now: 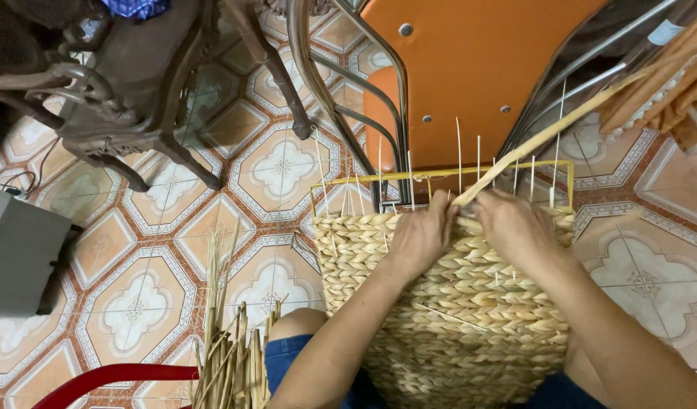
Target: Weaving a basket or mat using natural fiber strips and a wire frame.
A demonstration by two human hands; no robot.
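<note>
A half-woven straw basket (454, 310) rests on my lap, built on a yellow wire frame (439, 175) with several thin white uprights sticking up. My left hand (422, 231) and my right hand (513, 226) meet at the top woven edge. Both pinch a long flat straw strand (549, 134) that runs up and to the right from between my fingers. The fingertips are tucked against the weave and partly hidden.
An orange chair seat with metal legs (470, 68) stands just beyond the basket. A dark carved wooden chair (136, 83) is at the upper left, a grey box (19, 257) at the left edge. Loose dry straw (231, 356) and a red curved bar (114, 375) lie lower left on the patterned tile floor (136, 303).
</note>
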